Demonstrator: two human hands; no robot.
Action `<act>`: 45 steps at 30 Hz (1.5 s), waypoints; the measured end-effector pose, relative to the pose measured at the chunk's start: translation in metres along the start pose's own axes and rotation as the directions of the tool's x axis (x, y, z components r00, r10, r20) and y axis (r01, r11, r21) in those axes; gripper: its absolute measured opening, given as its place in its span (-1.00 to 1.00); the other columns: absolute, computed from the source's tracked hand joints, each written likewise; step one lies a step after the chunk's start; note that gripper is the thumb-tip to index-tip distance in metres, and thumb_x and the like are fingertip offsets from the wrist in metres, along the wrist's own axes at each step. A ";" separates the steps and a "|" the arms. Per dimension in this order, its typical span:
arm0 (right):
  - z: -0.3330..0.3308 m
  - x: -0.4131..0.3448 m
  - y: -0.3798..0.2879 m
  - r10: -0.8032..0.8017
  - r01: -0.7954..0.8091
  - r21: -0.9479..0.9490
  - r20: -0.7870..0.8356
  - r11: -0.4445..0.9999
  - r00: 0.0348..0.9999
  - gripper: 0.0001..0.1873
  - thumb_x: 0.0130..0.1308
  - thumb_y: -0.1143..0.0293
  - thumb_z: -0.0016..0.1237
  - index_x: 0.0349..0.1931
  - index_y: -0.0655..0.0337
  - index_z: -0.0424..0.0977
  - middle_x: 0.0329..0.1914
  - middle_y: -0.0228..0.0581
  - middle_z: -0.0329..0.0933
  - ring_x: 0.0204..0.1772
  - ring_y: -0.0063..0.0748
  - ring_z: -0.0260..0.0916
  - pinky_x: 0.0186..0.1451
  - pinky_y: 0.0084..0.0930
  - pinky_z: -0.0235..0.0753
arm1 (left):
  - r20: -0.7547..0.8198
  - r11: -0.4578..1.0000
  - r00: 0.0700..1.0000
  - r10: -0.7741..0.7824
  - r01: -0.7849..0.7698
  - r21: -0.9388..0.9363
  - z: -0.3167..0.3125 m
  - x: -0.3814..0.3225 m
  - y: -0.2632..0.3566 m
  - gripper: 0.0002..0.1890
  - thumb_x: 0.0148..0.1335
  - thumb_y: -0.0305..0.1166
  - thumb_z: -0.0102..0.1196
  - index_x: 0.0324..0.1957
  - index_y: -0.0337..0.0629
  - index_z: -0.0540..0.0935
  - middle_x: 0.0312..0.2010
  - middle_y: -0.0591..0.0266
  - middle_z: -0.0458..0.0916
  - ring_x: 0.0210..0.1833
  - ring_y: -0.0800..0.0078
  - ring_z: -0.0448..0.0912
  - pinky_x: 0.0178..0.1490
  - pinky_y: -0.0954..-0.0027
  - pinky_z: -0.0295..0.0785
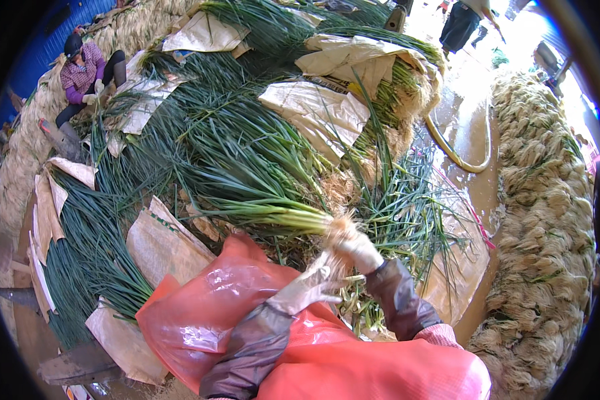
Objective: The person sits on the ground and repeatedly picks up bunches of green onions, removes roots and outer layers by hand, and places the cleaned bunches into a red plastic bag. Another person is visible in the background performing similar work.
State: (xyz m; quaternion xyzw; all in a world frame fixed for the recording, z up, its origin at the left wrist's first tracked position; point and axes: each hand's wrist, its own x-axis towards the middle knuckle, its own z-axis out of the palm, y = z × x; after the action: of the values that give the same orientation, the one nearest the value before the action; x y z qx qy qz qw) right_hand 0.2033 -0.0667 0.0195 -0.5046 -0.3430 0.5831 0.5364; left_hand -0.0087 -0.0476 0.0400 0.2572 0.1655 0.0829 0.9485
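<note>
My right hand (362, 253), in a pale glove, is closed around the root end of a bunch of green onions (290, 218), whose leaves point left over the heap. Just below, my left hand (307, 287), gloved too, has its fingers spread beside the hanging roots (336, 265); it looks empty. Both hands are above the lap of a red plastic apron (220, 300). Beyond them lies a large heap of green onions (240, 145) with dark green leaves and tan roots.
Woven sacks (167, 245) lie among the onions. A long root-covered stack of bundles (540, 210) lines the right side. A yellowish hose (455, 157) curves over the wet floor (472, 200). A co-worker (82, 75) sits at upper left; another person (462, 25) stands at the top right.
</note>
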 end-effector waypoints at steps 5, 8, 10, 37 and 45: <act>-0.014 -0.022 -0.060 -0.151 0.148 0.085 0.035 0.985 0.988 -0.31 0.18 0.52 -0.02 0.34 0.22 0.06 0.23 -0.15 0.37 0.04 -0.39 0.46 0.09 -0.45 0.50 | -0.466 0.938 0.815 0.345 -0.315 0.143 -0.005 -0.045 0.056 -0.23 0.32 0.10 -0.04 0.40 -0.13 0.07 0.29 -0.02 0.30 0.32 0.03 0.34 0.21 -0.16 0.36; 0.035 -0.056 -0.076 -0.131 0.175 -0.235 0.190 0.956 0.973 -0.34 0.24 0.47 -0.02 0.35 0.19 0.09 0.25 -0.20 0.36 0.00 -0.37 0.42 0.13 -0.45 0.44 | -0.646 0.939 0.755 0.114 -0.293 -0.177 -0.012 -0.015 0.051 -0.22 0.27 0.22 -0.07 0.27 -0.22 0.23 0.16 -0.06 0.41 0.23 0.01 0.42 0.21 -0.06 0.40; 0.066 -0.090 -0.060 -0.153 0.304 -0.698 0.272 0.648 0.950 -0.23 0.18 0.50 0.03 0.41 0.17 0.02 0.23 -0.16 0.40 0.14 -0.28 0.40 0.24 -0.42 0.36 | -0.354 0.854 0.927 0.123 -0.281 -0.439 -0.018 0.007 0.045 -0.12 0.20 0.19 0.08 0.31 -0.30 0.18 0.14 -0.08 0.43 0.14 0.08 0.48 0.18 0.12 0.44; 0.105 0.050 0.035 0.192 -0.357 0.800 0.301 0.482 0.934 -0.53 0.37 0.04 -0.06 0.02 0.31 0.43 -0.12 -0.07 0.57 -0.13 -0.17 0.56 0.17 -0.18 0.48 | -0.347 0.876 0.852 -0.391 0.460 0.144 0.082 -0.227 0.090 -0.18 0.10 -0.28 0.31 0.33 -0.31 0.18 -0.37 0.25 0.50 -0.36 0.49 0.56 -0.22 0.42 0.53; -0.115 0.150 0.075 0.014 0.196 0.619 -0.318 0.761 0.948 -0.70 0.33 0.22 -0.07 -0.12 0.25 0.53 -0.22 -0.18 0.58 -0.17 -0.21 0.52 -0.02 -0.28 0.52 | -0.486 0.742 0.699 -0.525 0.656 0.142 0.043 -0.362 0.077 -0.18 0.05 -0.20 0.35 0.29 -0.30 0.26 -0.26 0.19 0.57 -0.25 0.42 0.58 -0.16 0.38 0.53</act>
State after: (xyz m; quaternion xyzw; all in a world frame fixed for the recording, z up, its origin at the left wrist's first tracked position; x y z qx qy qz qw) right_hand 0.3055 0.0491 -0.1134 -0.3559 -0.0604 0.5533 0.7507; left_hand -0.3356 -0.0892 0.2132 0.3082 0.4480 -0.2036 0.8142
